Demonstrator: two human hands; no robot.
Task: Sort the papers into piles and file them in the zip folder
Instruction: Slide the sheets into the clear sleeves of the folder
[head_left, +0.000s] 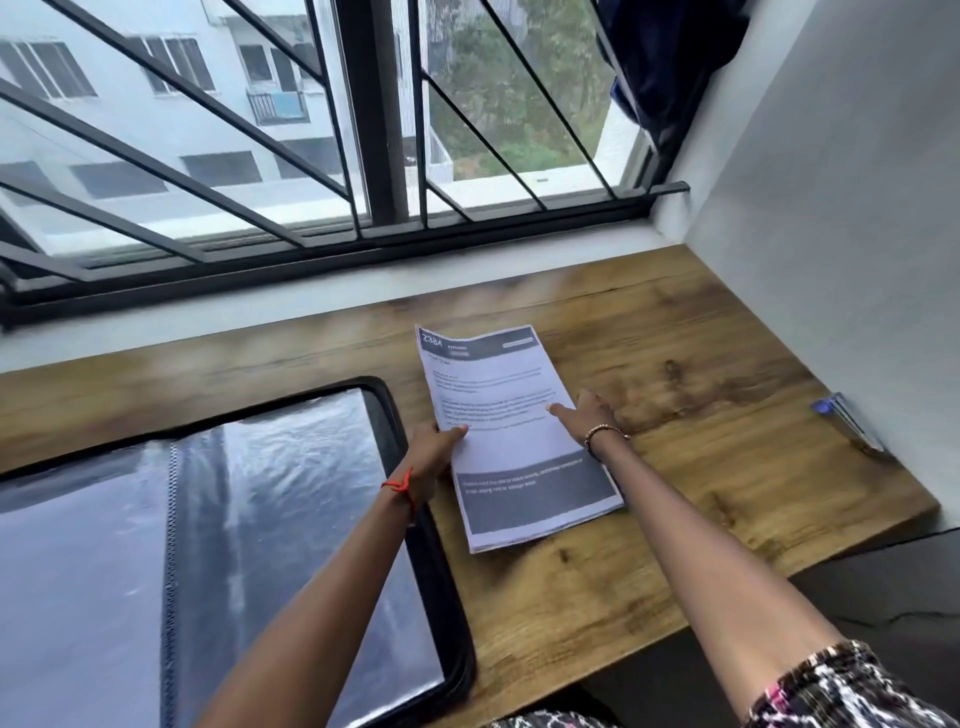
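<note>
**Inspector:** Position of the papers (511, 447)?

**Assistant:** Flat on the desk (701, 467), printed side up, lying between the two hands. The left hand (434, 457) pinched the stack's left edge, thumb on top and the fingers apparently tucked beneath. The right hand (587, 415) lay at the right edge with one digit stretched straight over the top sheet. Whether its other fingers curled under the edge could not be told.

**Inspector:** Orientation?

**Assistant:** The long axis ran away from the person toward the window, with the far end leaning slightly left. The dark header band was beyond the fingertips and the dark footer block was nearer than both wrists.

**Inspector:** Hazards?

**Assistant:** In my judgement the main one was fanning. A lift by the left edge alone could let the loose sheets sag, slide and come out of square. The zip folder (395, 415) lay open just left of the left fingers, with that wrist over its rim. A leading corner could catch the rim, or buckle against the glossy sleeves. The pen (847, 421), well apart beyond the right fingers, posed no evident risk.
</note>
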